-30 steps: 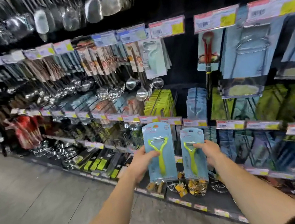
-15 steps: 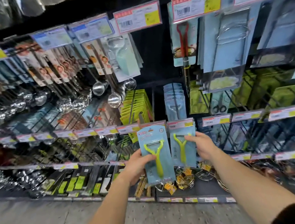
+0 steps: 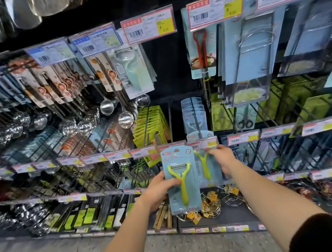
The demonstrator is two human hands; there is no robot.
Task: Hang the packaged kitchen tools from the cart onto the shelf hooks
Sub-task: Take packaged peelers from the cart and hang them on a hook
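Just below the price-label rail [image 3: 171, 147], the left hand [image 3: 160, 190] grips a peeler pack [image 3: 184, 203] by its left edge, thumb across the front. The pack stands upright with its long axis vertical, blade end up and green handle down. Beside it, partly behind, the right hand [image 3: 223, 158] pinches a second peeler pack [image 3: 207, 170], also upright, its top hidden behind the rail. Above the rail a hook [image 3: 196, 120] carries a row of blue packs [image 3: 192, 110].

shelf rack [image 3: 167, 74] | hooks [image 3: 197, 122]: ladles [image 3: 126, 120]; green packs [image 3: 150, 125]; blue peeler packs [image 3: 192, 108] | bottom board [image 3: 229, 218]: wire trivets [image 3: 231, 198]
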